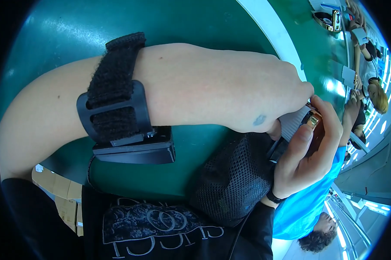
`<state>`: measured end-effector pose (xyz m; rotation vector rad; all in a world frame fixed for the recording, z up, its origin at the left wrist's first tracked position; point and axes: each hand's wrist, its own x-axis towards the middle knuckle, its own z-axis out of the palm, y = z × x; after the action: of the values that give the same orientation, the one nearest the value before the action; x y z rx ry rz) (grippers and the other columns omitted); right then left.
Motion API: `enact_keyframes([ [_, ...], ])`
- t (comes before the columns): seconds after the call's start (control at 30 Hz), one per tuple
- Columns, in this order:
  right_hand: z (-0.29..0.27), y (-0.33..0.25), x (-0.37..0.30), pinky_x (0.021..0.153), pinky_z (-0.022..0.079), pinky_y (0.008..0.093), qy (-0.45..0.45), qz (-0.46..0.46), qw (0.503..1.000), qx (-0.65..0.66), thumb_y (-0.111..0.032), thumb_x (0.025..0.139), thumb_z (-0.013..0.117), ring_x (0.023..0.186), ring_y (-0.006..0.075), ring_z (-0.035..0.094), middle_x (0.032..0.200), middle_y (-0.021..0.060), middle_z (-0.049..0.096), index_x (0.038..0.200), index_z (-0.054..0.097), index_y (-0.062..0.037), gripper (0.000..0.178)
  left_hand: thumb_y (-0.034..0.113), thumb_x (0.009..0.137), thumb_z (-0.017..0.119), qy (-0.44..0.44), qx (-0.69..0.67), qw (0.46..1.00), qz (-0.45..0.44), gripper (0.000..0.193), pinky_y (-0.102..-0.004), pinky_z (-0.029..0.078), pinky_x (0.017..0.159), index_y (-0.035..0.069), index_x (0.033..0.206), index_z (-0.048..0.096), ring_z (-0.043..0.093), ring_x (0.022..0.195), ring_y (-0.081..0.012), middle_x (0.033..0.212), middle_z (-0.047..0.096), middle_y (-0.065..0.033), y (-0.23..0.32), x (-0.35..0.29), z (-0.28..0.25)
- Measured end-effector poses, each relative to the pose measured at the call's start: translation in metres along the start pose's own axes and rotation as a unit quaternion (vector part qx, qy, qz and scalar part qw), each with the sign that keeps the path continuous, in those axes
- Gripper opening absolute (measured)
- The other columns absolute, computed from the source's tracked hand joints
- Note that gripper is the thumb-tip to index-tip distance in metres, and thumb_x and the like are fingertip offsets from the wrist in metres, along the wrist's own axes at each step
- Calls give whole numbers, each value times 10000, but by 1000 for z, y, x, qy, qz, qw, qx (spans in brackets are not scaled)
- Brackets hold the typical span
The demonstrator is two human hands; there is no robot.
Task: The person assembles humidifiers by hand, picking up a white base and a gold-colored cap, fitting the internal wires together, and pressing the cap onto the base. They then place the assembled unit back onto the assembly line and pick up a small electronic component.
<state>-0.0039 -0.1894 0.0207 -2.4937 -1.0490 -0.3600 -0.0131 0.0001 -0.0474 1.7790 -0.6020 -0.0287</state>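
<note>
My left hand (286, 89) reaches across from the left with its back turned up. Its fingers curl down out of sight, at a grey ribbed strip (292, 122). A black strap (113, 82) with a buckle circles my left forearm, carrying a dark flat box (135, 149). Close by, my right hand (310, 151) is closed, thumb and bent fingers around a small glossy brown piece with gold-coloured metal parts (313, 121), perhaps a watch. A dark band (273, 198) circles my right wrist. Both hands meet at the piece, and the left fingers hide part of it.
The green table (187, 21) has a pale curved strip (273, 26). A gold-cased watch-like item (334, 21) lies at the far right. Black mesh fabric (234, 177) bunches below my hands. Cartons (65, 199) stand lower left. A person in blue (306, 212) and others work at the right.
</note>
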Motion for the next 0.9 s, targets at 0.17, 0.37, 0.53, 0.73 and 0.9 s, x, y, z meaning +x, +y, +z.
enact_keyframes([
  [0.17, 2, -4, 0, 859, 531, 385, -29, 30, 999, 6, -253, 967, 670, 976, 332, 658, 1153, 235, 647, 1220, 621, 58, 403, 135, 905, 667, -18, -13, 999, -26, 229, -382, 504, 569, -83, 840, 689, 627, 593, -306, 684, 650, -201, 2, 1, -4],
  [0.37, 8, 2, 9, 978, 478, 364, -77, -34, 996, -7, -285, 948, 707, 1092, 248, 628, 1208, 145, 623, 1257, 565, 31, 464, 208, 920, 678, -63, -72, 995, -39, 278, -363, 501, 583, -69, 928, 660, 633, 617, -268, 705, 653, -159, 9, 0, -32],
  [0.53, 2, 11, 20, 988, 463, 374, -106, 7, 993, 51, -285, 820, 801, 1101, 247, 610, 1185, 131, 623, 1251, 553, 31, 590, 294, 909, 744, -166, -175, 957, -160, 437, -323, 501, 615, -40, 1155, 607, 640, 680, -198, 777, 652, -113, 19, 18, -47],
  [0.73, 6, 16, 50, 915, 478, 330, -159, -1, 982, 99, -219, 760, 797, 1009, 217, 612, 1126, 120, 629, 1233, 557, 38, 589, 370, 946, 651, -69, -120, 972, -191, 434, -345, 503, 582, -43, 827, 711, 666, 644, -206, 641, 637, -97, 17, 23, -51],
  [0.9, 20, 76, 43, 760, 535, 356, -85, -58, 992, 73, -96, 791, 769, 903, 275, 645, 1033, 117, 642, 1091, 615, -32, 343, 360, 963, 666, -64, -228, 964, -121, 419, -329, 534, 621, -35, 1103, 667, 689, 703, -177, 830, 693, -103, -21, 59, -20],
])
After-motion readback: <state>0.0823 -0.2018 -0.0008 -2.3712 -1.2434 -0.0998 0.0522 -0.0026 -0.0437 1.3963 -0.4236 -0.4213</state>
